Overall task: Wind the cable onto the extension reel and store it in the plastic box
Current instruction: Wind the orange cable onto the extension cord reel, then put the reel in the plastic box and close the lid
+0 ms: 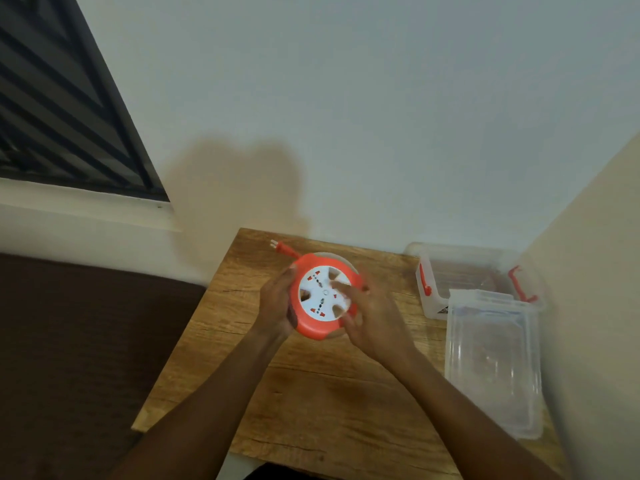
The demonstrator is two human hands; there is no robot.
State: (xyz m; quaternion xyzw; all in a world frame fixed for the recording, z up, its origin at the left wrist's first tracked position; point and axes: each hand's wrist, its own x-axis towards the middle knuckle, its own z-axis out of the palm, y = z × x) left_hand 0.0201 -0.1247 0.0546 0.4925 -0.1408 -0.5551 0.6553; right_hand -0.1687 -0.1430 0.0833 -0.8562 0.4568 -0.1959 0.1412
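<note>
orange-white reel [323, 296], clear box [474, 275]

I look down on a wooden tabletop [322, 393] with strong grain, pushed against a pale grey-white wall [346, 98]. On that wall, just above the tabletop's far edge, falls a soft brownish shadow [235, 188]. Left of the tabletop lies a dark brown surface [79, 341], and above it a window [62, 109] with dark slanted bars and a white sill. Right of the tabletop rises a cream wall [595, 306].
</note>
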